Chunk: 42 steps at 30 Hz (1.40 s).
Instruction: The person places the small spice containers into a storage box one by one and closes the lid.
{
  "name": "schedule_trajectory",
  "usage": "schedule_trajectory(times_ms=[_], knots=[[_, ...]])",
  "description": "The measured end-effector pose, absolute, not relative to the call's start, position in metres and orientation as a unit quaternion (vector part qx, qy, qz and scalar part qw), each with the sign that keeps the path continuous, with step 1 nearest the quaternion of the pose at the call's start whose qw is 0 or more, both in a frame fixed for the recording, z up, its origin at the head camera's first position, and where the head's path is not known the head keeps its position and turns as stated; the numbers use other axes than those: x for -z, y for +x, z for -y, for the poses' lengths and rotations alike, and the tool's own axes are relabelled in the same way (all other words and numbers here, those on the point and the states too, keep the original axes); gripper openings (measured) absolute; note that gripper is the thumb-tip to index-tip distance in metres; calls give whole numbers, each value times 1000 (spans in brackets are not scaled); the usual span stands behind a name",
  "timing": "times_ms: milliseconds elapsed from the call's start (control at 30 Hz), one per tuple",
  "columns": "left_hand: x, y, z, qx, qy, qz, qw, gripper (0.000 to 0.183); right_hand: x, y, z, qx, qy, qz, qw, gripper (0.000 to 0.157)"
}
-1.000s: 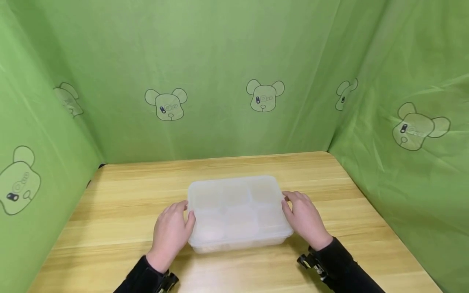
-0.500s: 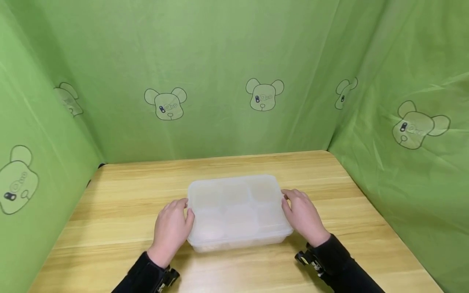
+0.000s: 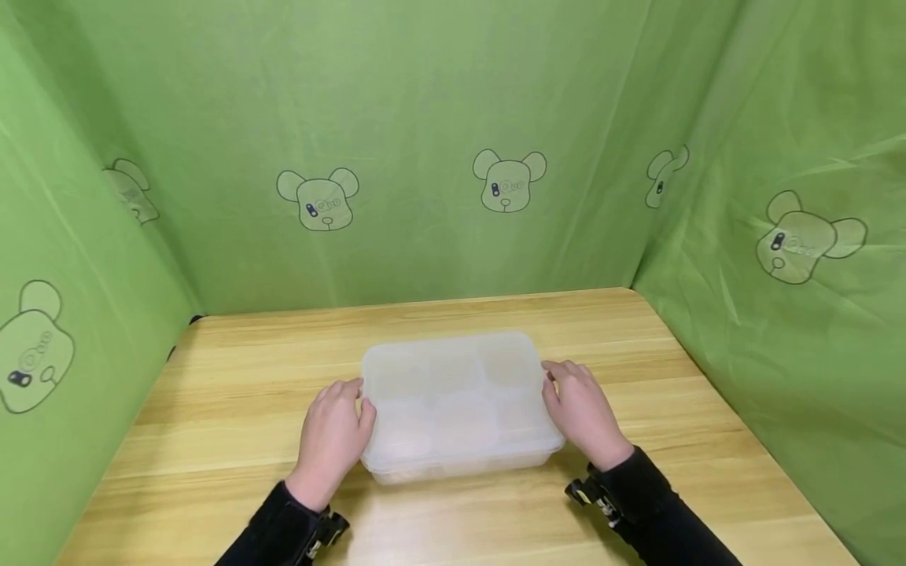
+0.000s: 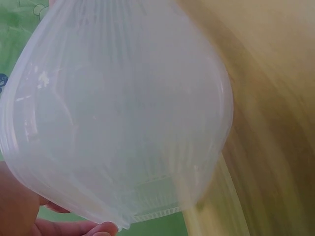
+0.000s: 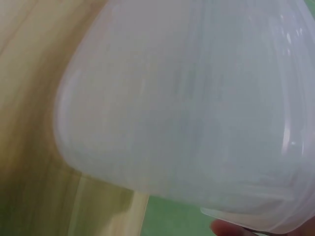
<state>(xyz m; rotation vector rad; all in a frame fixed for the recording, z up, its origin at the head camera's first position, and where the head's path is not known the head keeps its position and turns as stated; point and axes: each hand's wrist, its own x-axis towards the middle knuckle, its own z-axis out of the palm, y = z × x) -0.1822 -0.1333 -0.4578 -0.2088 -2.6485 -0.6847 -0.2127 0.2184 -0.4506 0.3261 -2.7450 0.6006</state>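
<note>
A translucent white plastic food container (image 3: 460, 401) with a lid lies wide across the middle of the table, several compartments showing faintly through the top. My left hand (image 3: 330, 432) grips its left end, thumb at the lid's edge and fingertips at the rim. At the opposite end my right hand (image 3: 586, 409) holds the rim in the same way. In the left wrist view the container's ribbed wall (image 4: 118, 108) fills most of the picture, with fingertips (image 4: 106, 228) at the rim. The right wrist view shows the smooth side wall (image 5: 172, 108); most of that hand is out of frame.
The wooden table (image 3: 248, 354) has light grain and extends on all sides of the container. Green cloth walls (image 3: 425, 259) printed with bear heads enclose its back and both sides. Black sleeves (image 3: 637, 503) with small wrist cameras cover both forearms.
The container and both hands have shifted very slightly up in the head view, along with the background. Both hands keep their hold on the container's ends.
</note>
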Motion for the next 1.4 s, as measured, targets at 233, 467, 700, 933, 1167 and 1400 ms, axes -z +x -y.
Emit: schedule_trajectory(times_ms=[233, 467, 700, 933, 1167, 1400], knots=[[460, -181, 133, 235, -79, 947, 204, 32, 452, -211, -218, -208, 115, 958, 159, 30], [462, -182, 134, 226, -78, 951, 197, 32, 454, -211, -218, -207, 113, 959, 157, 30], [459, -187, 137, 245, -67, 951, 177, 33, 453, -214, -217, -210, 107, 961, 143, 32], [462, -195, 135, 243, -53, 955, 162, 35, 454, -222, -216, -209, 95, 966, 116, 35], [463, -202, 133, 250, -43, 955, 153, 37, 456, -228, -213, -215, 85, 968, 100, 39], [462, -206, 130, 247, -20, 959, 136, 40, 455, -236, -213, -226, 71, 968, 78, 43]])
